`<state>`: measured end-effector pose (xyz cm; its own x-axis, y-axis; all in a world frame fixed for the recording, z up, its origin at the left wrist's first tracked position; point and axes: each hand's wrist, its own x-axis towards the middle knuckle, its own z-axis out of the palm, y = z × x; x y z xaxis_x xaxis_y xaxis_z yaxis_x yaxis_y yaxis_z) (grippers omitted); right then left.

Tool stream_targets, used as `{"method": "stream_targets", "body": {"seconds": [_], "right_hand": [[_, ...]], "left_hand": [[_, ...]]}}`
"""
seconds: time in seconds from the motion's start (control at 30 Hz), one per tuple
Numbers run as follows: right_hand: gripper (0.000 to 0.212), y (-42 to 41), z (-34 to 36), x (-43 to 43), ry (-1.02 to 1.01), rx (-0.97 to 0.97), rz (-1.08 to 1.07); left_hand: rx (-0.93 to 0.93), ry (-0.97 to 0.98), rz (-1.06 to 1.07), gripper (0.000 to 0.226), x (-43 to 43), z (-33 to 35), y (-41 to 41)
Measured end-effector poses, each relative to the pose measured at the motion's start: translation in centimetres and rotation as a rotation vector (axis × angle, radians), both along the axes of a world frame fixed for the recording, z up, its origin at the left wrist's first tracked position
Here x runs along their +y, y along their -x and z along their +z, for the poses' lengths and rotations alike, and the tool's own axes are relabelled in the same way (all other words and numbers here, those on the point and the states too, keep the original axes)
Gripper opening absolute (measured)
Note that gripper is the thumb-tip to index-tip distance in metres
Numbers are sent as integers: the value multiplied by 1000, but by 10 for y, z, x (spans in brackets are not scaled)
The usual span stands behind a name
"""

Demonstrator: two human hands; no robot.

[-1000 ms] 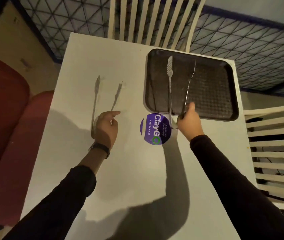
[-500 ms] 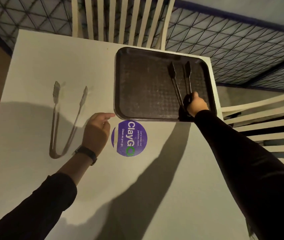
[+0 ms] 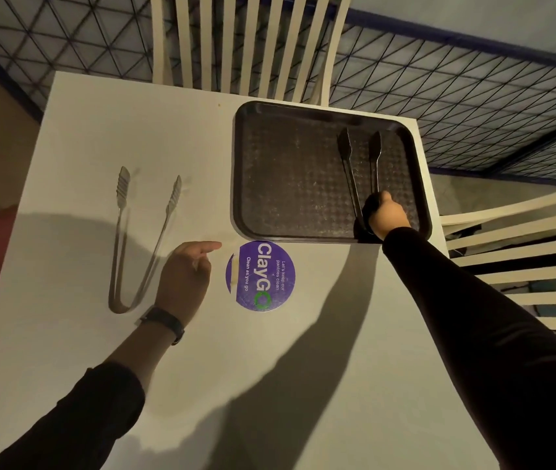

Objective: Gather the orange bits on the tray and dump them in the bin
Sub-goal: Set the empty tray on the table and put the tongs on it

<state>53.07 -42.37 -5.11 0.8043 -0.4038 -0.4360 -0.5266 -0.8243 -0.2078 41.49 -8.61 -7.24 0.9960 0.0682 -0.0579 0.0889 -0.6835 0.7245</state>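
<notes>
A dark brown tray point(image 3: 269, 171) lies at the table's far right; I see no orange bits on it. My right hand point(image 3: 386, 213) rests over the tray's near right corner, shut on the hinge end of dark metal tongs point(image 3: 347, 157), whose open arms point away across the tray. My left hand point(image 3: 185, 276) hovers on the white table point(image 3: 100, 130) left of the tray, fingers loosely apart and empty, one finger pointing at the tray. Silver tongs point(image 3: 144, 239) lie loose just left of that hand. No bin is in view.
A purple round "ClayGo" sticker point(image 3: 261, 276) sits on the table just below the tray. A tiny orange speck point(image 3: 219, 105) lies near the table's far edge. Cream slatted chairs stand beyond the table point(image 3: 249, 45) and at the right point(image 3: 524, 259).
My right hand has carried its tongs from the tray's left side to its right side. My left hand has come off the silver tongs and shifted right of them.
</notes>
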Motion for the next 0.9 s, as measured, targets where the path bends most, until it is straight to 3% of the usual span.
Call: {"method": "stream_targets", "body": {"seconds": [0.1,0.2,0.37,0.5,0.6,0.67,0.9], "right_hand": [[45,2,4,1,18,-1,-47],[46,13,13,12,114,-120,-56],[33,72,14,52,61,-356,37],[26,129,-5,89,-102,-238,52],[20,163,-6,120,-225,-178,66],[18,180,-6,135,-274,-156,81],[21,199,-12,137,-335,-135,20]], "left_hand": [[-14,-15,-4,39,9,-1,4],[-52,17,14,41,28,7,4],[-8,-39,296,37,80,2,0],[129,-155,407,40,114,-12,-6],[207,-43,379,37,113,-9,-10],[239,-67,298,35,106,-8,-12],[168,-47,204,39,73,-5,-22]]}}
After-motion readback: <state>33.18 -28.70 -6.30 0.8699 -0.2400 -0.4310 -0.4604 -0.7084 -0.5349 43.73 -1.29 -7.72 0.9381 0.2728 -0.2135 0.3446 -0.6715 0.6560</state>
